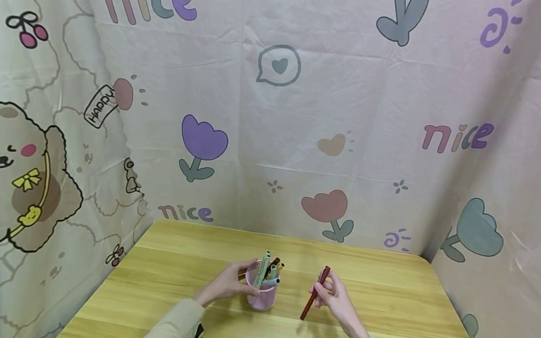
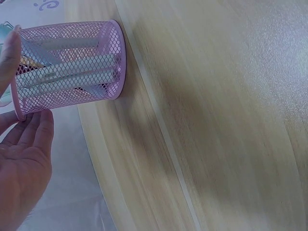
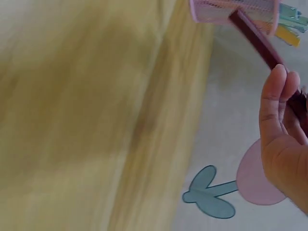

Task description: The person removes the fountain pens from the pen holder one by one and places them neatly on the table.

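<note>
A pink mesh pen holder (image 1: 261, 302) stands on the table with several pens in it, among them a light green pen (image 1: 260, 273). My left hand (image 1: 228, 283) grips the holder near its rim, thumb on the near side. In the left wrist view pale pen barrels show through the holder's mesh wall (image 2: 120, 57). To the right, my right hand (image 1: 336, 299) pinches a dark red pen (image 1: 309, 303) between thumb and fingers. That pen slants, its lower end toward the left, above the table. In the right wrist view the red pen (image 3: 257, 38) overlaps the holder's side.
The wooden table (image 1: 186, 253) has rounded far corners. Behind it hangs a printed cloth (image 1: 263, 136) with flowers and words, and more cloth hangs at the left and right sides.
</note>
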Motion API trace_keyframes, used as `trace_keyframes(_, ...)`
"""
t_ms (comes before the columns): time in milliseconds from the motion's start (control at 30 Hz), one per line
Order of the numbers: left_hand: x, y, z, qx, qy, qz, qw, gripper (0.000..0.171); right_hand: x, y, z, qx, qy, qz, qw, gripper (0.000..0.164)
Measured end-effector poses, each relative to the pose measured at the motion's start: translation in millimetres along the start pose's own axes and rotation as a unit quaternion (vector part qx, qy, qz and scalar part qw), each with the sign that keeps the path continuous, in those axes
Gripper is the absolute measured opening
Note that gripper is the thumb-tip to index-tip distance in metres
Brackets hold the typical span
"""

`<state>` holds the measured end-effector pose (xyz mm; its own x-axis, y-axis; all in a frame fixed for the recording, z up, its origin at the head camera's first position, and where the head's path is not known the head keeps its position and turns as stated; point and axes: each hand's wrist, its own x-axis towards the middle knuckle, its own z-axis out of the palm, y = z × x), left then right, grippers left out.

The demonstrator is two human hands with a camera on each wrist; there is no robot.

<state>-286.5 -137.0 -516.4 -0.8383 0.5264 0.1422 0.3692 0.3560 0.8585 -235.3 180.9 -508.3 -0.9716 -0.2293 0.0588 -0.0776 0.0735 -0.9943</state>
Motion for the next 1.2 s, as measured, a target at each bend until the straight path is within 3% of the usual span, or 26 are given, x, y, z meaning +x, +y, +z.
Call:
trace_keyframes(233,-0.7,-0.5,-0.5,0.004,0.001,0.003,1.0,0.092,-1.5,16.2,-5.6,-0.041,-0.024,0.03,0.998,0.028)
trace_keyframes(567,-0.7,-0.3,-0.2,0.008,0.003,0.002,1.0,0.093,-5.1,34.5,-11.0,-0.014,-0.073,0.071,0.995,0.032)
trace_keyframes(900,-1.3,2.5,-0.2,-0.001,0.003,-0.006,1.0,0.094,-0.8,46.4,-12.1,0.011,-0.08,0.085,0.993,0.026)
trace_keyframes(1200,-1.9,2.2,0.0,0.002,0.007,-0.002,1.0,0.094,1.6,50.9,-9.0,-0.021,-0.084,0.086,0.993,0.022)
